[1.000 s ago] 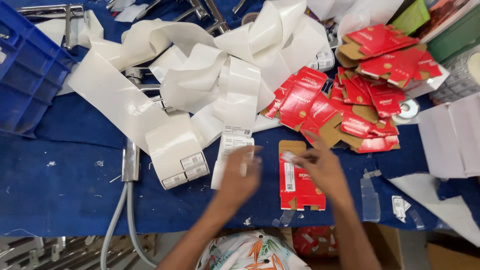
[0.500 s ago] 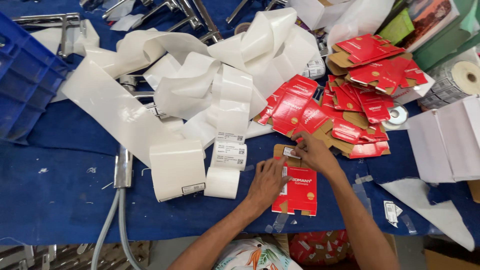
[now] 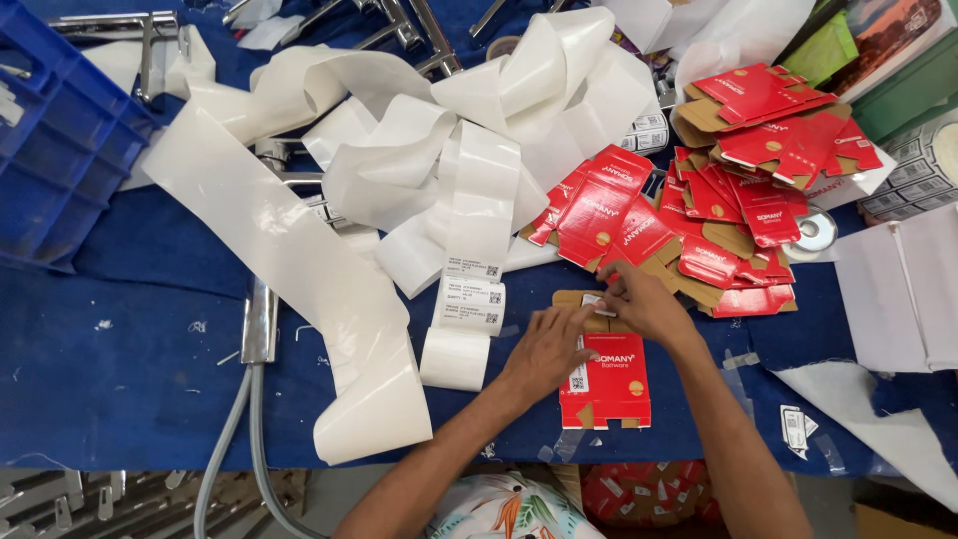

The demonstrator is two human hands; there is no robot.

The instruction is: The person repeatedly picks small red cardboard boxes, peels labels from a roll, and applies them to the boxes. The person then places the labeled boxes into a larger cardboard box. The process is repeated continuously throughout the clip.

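A flat red carton blank [image 3: 611, 381] lies on the blue cloth [image 3: 120, 359] in front of me. My left hand [image 3: 547, 347] presses on its left edge, where a white sticker runs along the side. My right hand [image 3: 642, 301] rests on the carton's brown top flap, fingers pinched at a small white label. A long strip of white label backing [image 3: 299, 269] with a few printed labels [image 3: 471, 299] lies just left of my hands.
A heap of flat red cartons [image 3: 718, 190] sits behind and to the right. A blue plastic crate [image 3: 60, 150] stands at far left. Metal tap parts [image 3: 261, 319] and grey hoses lie at left. White paper sheets [image 3: 898, 299] lie right.
Both hands have moved from the label strip onto the red carton. My left hand shifted right to the carton's side and my right hand went up to its top flap.
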